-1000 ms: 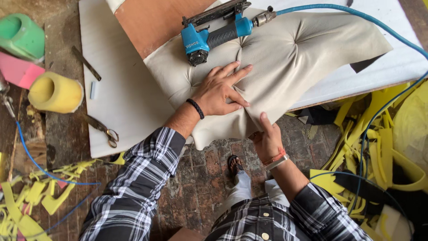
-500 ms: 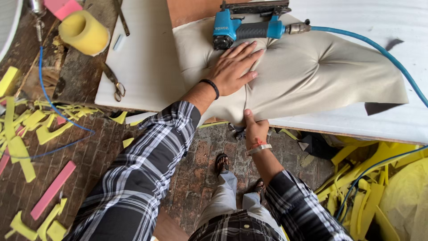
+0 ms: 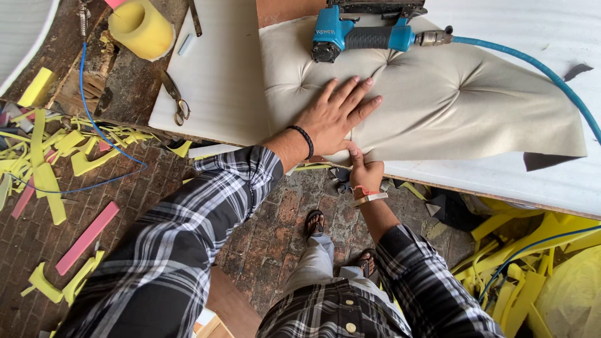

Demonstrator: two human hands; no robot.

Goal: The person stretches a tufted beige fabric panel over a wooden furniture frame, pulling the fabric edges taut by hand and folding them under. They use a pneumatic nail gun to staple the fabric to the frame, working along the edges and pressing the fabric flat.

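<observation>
A beige tufted fabric cushion cover (image 3: 451,100) lies over a white foam sheet (image 3: 219,81) on the workbench. My left hand (image 3: 335,116) presses flat on the fabric, fingers spread, a black band on its wrist. My right hand (image 3: 364,170) pinches the fabric's near edge at the bench's front rim and pulls it down. A blue pneumatic staple gun (image 3: 363,34) rests on the fabric just beyond my left hand, with a blue air hose (image 3: 532,66) running off to the right.
Scissors (image 3: 177,100) lie on the foam sheet at the left. A yellow foam roll (image 3: 141,28) stands at the back left. Yellow and pink foam offcuts (image 3: 56,163) litter the brick floor, more yellow scraps (image 3: 532,250) at the right. My sandalled feet (image 3: 315,222) stand below the bench.
The view has shifted, so the cushion sits higher and further right. My left hand has flattened with its fingers spread. My right hand still grips the fabric's near edge.
</observation>
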